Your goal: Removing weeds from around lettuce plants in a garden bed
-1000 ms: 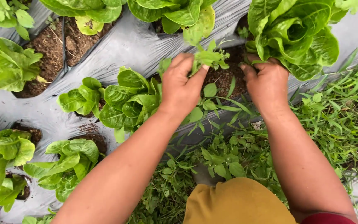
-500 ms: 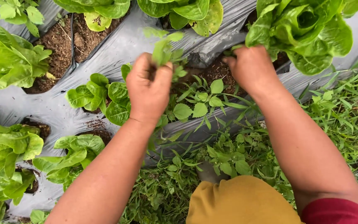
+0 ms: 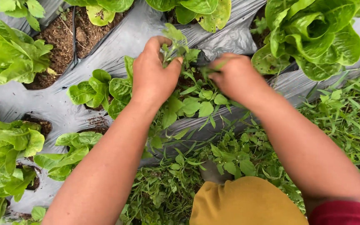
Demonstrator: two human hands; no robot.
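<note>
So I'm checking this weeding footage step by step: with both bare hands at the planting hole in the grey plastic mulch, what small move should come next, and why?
Probably lift the left hand up and away from the bed. It is closed on a small leafy green weed sprig raised above the soil hole, while the right hand pinches more stems beside it. Small light green lettuce plants sit close by, so pulling straight up seems safest for them.

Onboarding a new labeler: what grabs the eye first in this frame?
Two bare forearms reach up from the bottom edge to the centre, where the left hand pinches a leafy green sprig and the right hand sits closed among small weeds growing from a hole in the plastic mulch sheet. A big lettuce head fills the top right corner, and a thick strip of grassy weeds runs along the sheet's lower right edge.
</note>
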